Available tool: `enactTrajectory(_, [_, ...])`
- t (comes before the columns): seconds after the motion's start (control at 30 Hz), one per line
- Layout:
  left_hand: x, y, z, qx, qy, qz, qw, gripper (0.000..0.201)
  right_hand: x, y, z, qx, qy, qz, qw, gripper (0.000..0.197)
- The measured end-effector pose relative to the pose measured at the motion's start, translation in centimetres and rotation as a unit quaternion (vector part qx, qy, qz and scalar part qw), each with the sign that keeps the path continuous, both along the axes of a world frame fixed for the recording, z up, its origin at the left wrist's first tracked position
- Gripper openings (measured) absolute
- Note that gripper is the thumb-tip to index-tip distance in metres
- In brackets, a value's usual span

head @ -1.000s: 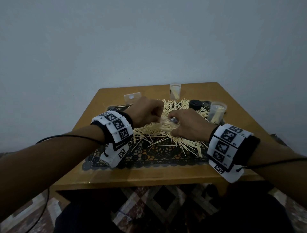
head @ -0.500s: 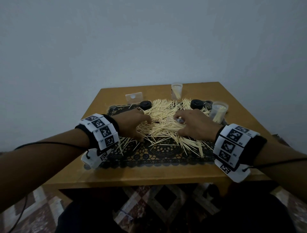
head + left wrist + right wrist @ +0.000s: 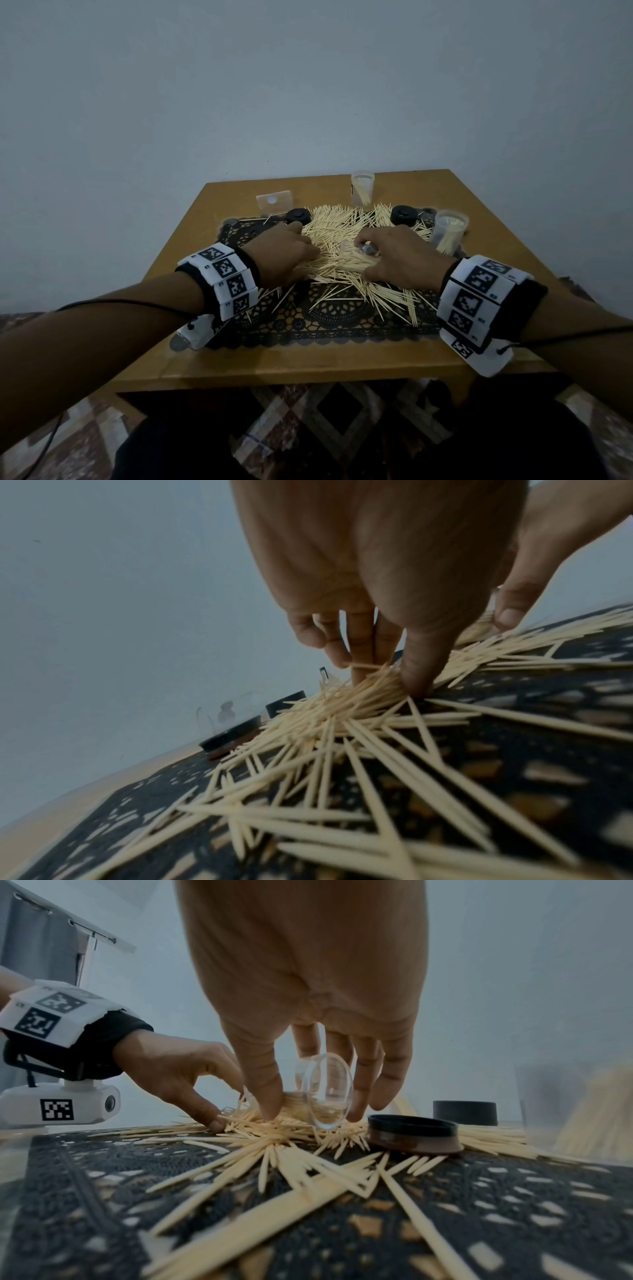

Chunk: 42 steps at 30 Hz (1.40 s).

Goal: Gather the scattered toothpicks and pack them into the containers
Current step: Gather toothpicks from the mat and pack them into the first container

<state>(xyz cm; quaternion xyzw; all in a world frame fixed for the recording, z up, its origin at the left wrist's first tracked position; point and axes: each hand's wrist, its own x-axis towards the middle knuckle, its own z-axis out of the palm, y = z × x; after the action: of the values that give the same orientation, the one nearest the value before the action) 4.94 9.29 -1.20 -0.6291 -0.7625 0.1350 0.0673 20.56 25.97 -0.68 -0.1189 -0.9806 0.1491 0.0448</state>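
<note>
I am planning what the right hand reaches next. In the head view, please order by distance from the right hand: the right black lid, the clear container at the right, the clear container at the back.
From the right hand:
1. Right black lid, just behind it.
2. Clear container at the right, on the mat's right edge.
3. Clear container at the back, beyond the toothpick pile.

Both forearms reach forward, palms down. The left hand [image 3: 286,255] curls its fingers [image 3: 359,647] and thumb together in a pinch. The right hand [image 3: 399,260] grips with thumb and fingers [image 3: 366,1074] pointing down.
</note>
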Motion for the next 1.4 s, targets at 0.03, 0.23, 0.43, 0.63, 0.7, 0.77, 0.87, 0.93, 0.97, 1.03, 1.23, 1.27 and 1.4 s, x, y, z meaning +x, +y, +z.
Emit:
enactTrajectory(0.03, [0.1,0.0,-0.1,0.006,0.009,-0.011,1.0,0.039,0.0,0.0,0.0,0.0,0.0,0.001,1.0,0.052])
enactTrajectory(0.23, [-0.4,-0.4,-0.7,0.057,-0.042,-0.024,0.997,0.038,0.0,0.0,-0.2,-0.002,-0.001,0.002,1.0,0.055])
enactTrajectory(0.43, [-0.3,0.1,-0.4,0.062,-0.11,0.02,0.992,0.041,-0.1,0.1,-0.3,-0.002,-0.004,0.001,1.0,0.054])
enactTrajectory(0.63, [0.1,0.3,-0.1,0.058,-0.151,0.055,0.985,0.036,-0.1,0.1,-0.3,-0.006,-0.006,-0.002,1.0,0.052])
enactTrajectory(0.7, [0.2,0.3,0.0,0.065,-0.157,0.055,0.984,0.032,-0.1,0.1,-0.3,-0.008,-0.008,-0.001,1.0,0.051])
enactTrajectory(0.77, [0.1,0.2,0.0,0.074,-0.162,0.055,0.982,0.029,-0.1,0.0,-0.2,-0.009,-0.011,0.0,1.0,0.051])
enactTrajectory(0.87, [0.1,0.0,0.3,0.09,-0.179,0.064,0.978,0.027,-0.3,0.0,-0.1,0.0,-0.009,0.0,1.0,0.049])
enactTrajectory(0.93, [0.1,0.0,0.4,0.106,-0.186,0.062,0.975,0.025,-0.3,0.1,0.0,0.013,-0.009,-0.001,1.0,0.047])
enactTrajectory(0.97, [0.1,0.0,0.5,0.112,-0.19,0.06,0.973,0.024,-0.3,0.2,0.0,0.018,-0.009,-0.002,1.0,0.046])
enactTrajectory(1.03, [0.1,-0.2,0.6,0.12,-0.197,0.061,0.971,0.023,-0.3,0.3,0.1,0.024,-0.008,-0.004,1.0,0.044])
enactTrajectory(1.23, [-0.4,-0.6,1.5,0.185,-0.198,0.036,0.962,0.018,0.0,0.8,0.5,0.012,0.001,-0.013,1.0,0.044])
enactTrajectory(1.27, [-0.5,-0.7,1.6,0.191,-0.199,0.037,0.96,0.018,0.0,0.9,0.5,0.007,0.002,-0.013,1.0,0.045])
enactTrajectory(1.4, [-0.5,-0.9,1.8,0.21,-0.207,0.054,0.954,0.017,0.2,0.9,0.5,0.005,0.001,-0.007,1.0,0.045])
